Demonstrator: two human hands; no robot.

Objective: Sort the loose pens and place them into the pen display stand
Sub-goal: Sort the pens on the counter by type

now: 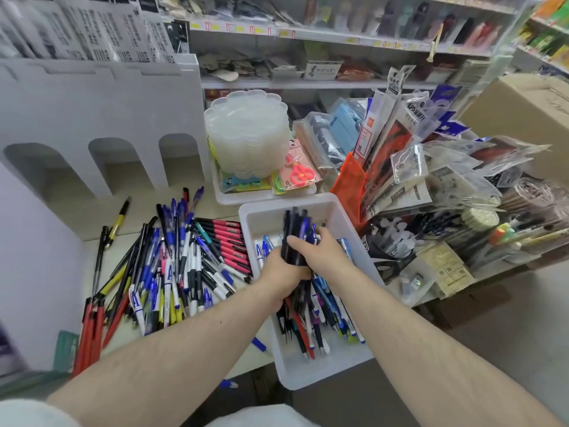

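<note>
Both hands hold one bundle of dark and blue pens (pixel 296 229) upright over a white plastic bin (pixel 338 362). My left hand (pixel 281 275) grips the bundle low down, and my right hand (pixel 320 252) wraps it just above. More loose pens (pixel 320 322) lie in the bin beneath. A large heap of mixed pens (pixel 181 260) covers the counter to the left, with red ones (pixel 89 331) at its near edge and pink ones (pixel 234 245) by the bin. The white pen display stand (pixel 101 115) with arched slots rises behind the heap.
A stack of clear round trays (pixel 246 134) sits in a white tray behind the bin, beside packaged pink scissors (pixel 300 174). Packaged stationery (pixel 415 167) crowds the right side. A cardboard box (pixel 520 109) stands at the far right. Shelves of goods run along the back.
</note>
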